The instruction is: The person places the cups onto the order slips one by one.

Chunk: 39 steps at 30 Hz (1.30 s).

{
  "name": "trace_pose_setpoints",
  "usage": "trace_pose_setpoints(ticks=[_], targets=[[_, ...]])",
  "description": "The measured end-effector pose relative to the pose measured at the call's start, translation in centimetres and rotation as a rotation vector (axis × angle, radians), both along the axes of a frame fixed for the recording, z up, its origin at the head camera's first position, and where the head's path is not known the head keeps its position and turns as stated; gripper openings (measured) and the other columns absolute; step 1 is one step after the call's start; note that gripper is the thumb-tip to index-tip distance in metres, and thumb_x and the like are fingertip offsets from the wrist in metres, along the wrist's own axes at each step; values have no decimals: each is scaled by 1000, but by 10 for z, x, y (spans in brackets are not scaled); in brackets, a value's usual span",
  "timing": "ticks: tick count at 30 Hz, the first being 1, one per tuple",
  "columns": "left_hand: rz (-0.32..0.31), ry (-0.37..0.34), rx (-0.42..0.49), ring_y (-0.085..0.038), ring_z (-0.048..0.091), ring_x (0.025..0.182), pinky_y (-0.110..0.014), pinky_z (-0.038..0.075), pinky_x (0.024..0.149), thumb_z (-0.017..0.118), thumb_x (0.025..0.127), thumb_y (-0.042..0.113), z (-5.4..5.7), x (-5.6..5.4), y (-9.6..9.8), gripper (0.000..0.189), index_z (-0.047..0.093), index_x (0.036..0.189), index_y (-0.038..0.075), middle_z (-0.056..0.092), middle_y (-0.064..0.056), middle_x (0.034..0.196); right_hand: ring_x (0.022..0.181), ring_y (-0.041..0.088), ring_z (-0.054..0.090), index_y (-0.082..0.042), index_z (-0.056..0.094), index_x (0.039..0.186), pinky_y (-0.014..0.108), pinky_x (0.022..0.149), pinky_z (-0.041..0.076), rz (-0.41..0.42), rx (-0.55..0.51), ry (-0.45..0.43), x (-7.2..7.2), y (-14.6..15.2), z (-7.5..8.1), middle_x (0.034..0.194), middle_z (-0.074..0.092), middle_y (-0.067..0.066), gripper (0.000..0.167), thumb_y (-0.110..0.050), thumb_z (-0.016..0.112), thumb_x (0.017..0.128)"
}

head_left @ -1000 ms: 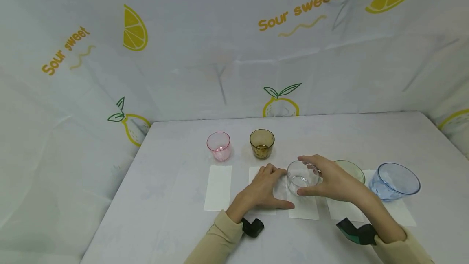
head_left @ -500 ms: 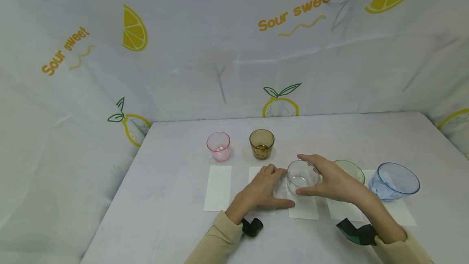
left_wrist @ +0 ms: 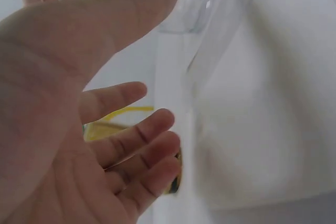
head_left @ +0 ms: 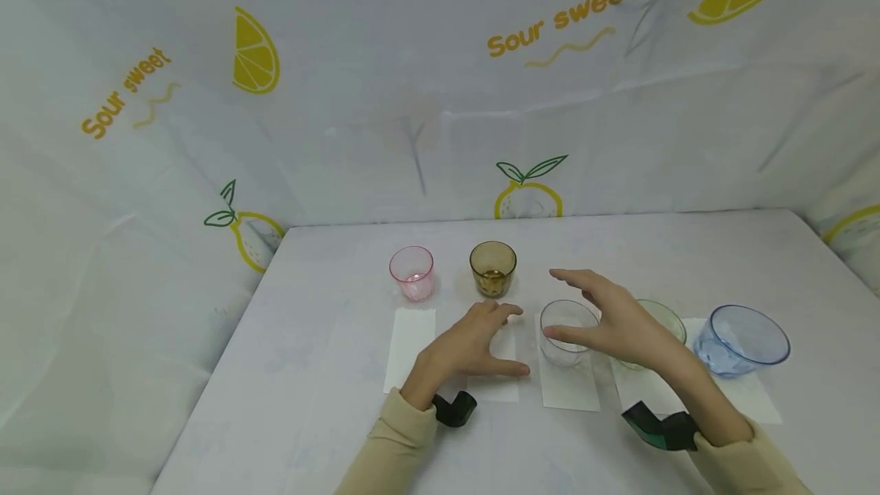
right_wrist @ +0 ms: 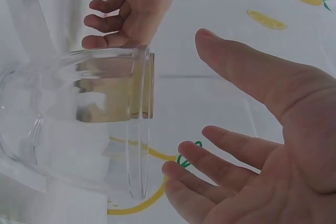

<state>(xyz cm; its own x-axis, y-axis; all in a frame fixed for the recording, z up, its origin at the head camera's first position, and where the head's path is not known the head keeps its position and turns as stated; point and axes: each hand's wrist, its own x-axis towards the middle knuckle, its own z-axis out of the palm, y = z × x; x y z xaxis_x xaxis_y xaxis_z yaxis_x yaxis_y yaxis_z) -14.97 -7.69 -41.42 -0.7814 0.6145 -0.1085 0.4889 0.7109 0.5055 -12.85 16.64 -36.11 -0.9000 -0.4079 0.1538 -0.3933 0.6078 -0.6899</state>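
Note:
A clear glass (head_left: 562, 356) stands upright on a white paper strip (head_left: 569, 392) in the head view. Above it and to its right, my right hand (head_left: 622, 327) is spread, its thumb overlapping the rim in this view. In the right wrist view a gap shows between those fingers and the clear glass (right_wrist: 113, 161). To the left, my left hand (head_left: 466, 344) hovers over another paper strip (head_left: 498, 388), fingers loosely bent and apart from the thumb. Its palm (left_wrist: 63, 182) holds nothing in the left wrist view.
Behind the strips stand a pink glass (head_left: 412, 279) and an amber glass (head_left: 493, 273). A green glass (head_left: 665, 318), partly behind my right hand, and a larger blue glass (head_left: 732, 342) are at the right. Another paper strip (head_left: 409, 346) lies at the left.
My right hand has let go of the clear glass and risen slightly. My left hand has drawn away to the left. The glass stays in place.

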Motion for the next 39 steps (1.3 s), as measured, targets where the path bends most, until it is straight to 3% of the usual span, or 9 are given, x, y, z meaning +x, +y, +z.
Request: trace_pose_setpoints(ticks=[11,16,29,39], targets=[[95,-84,-81,-19,60,113,-32,51,92,84,81,45,16,-7,-31,82,49,149,17,62,-7,122,143,41,45,-2,47,150,56,116,39,-12,-109,-25,-17,-22,15,154,48,20,77,-27,83,86],[138,-123,-59,-20,60,108,-34,51,89,86,80,42,20,-8,-43,81,50,148,18,62,-9,118,146,40,42,0,48,148,55,119,36,-2,-175,-38,-27,-35,17,154,48,19,74,-23,83,87],[87,-120,-48,-22,63,102,-32,51,86,87,80,35,16,-16,-53,71,58,141,17,68,-10,112,148,39,39,0,47,149,55,122,31,12,-218,-95,-51,-65,11,157,46,19,75,-23,82,87],[102,-119,-83,-18,60,96,-28,48,82,89,77,35,13,-16,-52,73,58,141,17,68,-10,110,148,40,38,-1,48,149,62,120,30,-10,-222,-133,-65,-75,3,157,45,21,79,-21,85,83]])
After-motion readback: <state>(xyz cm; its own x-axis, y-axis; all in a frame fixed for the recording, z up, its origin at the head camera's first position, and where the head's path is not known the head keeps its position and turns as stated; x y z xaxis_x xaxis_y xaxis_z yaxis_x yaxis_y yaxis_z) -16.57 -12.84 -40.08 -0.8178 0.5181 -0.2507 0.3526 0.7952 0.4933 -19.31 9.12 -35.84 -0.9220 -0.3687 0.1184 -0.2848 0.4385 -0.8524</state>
